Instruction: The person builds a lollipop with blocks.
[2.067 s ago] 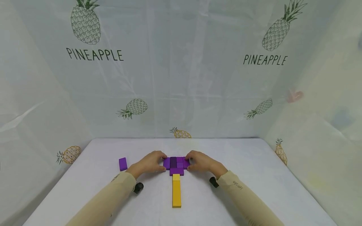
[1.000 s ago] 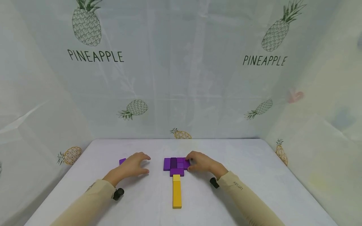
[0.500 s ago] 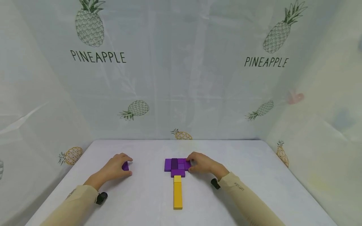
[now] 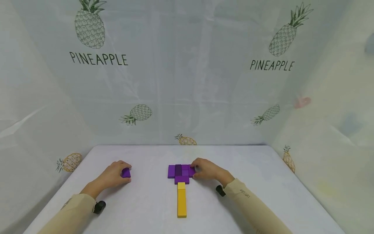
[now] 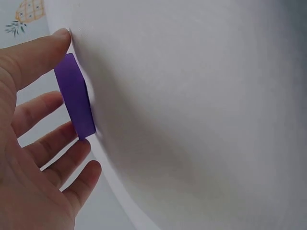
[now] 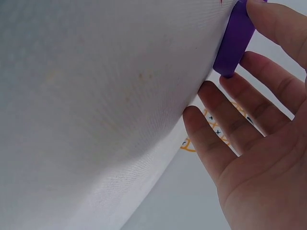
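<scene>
On the left side of the table, my left hand [image 4: 112,175] pinches a loose purple block [image 4: 126,173] between thumb and fingers. In the left wrist view this purple block [image 5: 76,98] lies on the white surface, the thumb at one end and fingertips at the other. My right hand [image 4: 209,169] pinches the rightmost purple block [image 4: 191,171] of a flat group at the centre. In the right wrist view the thumb lies on this purple block [image 6: 235,42], with fingertips at its far end. Other purple blocks [image 4: 171,171] sit side by side, one dark purple block [image 4: 178,170] among them.
Below the purple group, a small yellow block [image 4: 181,186] and a long yellow block [image 4: 181,204] form a line toward me. They lie on the white table [image 4: 146,208]. A pineapple-print curtain [image 4: 187,81] rises behind and beside the table.
My left hand has left the central group, moved left across the table and taken hold of the loose purple block. My right hand has stayed at the rightmost purple block.
</scene>
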A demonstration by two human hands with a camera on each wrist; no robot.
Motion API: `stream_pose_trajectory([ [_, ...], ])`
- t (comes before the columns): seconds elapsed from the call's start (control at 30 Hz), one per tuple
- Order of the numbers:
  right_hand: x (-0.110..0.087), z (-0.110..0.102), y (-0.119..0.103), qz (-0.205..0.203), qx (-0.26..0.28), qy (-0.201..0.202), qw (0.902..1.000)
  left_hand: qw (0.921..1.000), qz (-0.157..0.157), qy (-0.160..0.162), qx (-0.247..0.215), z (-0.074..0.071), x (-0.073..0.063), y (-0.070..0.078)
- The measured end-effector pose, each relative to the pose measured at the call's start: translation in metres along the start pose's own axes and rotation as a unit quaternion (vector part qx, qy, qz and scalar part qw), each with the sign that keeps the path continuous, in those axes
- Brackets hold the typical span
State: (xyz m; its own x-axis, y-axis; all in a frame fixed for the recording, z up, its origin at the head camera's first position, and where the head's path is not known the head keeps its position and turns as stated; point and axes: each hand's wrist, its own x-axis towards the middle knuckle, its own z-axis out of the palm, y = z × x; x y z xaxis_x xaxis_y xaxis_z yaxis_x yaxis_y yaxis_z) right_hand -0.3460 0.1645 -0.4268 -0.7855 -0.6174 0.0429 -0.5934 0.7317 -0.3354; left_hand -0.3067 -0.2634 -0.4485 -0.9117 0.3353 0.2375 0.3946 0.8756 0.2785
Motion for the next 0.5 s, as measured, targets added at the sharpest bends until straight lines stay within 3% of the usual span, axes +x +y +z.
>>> stream_pose_trajectory([
  [0.33,0.0005,0.0015,0.0015,0.003,0.003,0.000,1.0000,0.9999,0.009,0.010,0.007,-0.0049,-0.0046,-0.0039],
  [0.5,0.0008,0.0023,0.0022,0.006,0.007,0.000,1.0000,0.9998,0.018,0.007,0.004,-0.0050,0.0002,-0.0014],
])
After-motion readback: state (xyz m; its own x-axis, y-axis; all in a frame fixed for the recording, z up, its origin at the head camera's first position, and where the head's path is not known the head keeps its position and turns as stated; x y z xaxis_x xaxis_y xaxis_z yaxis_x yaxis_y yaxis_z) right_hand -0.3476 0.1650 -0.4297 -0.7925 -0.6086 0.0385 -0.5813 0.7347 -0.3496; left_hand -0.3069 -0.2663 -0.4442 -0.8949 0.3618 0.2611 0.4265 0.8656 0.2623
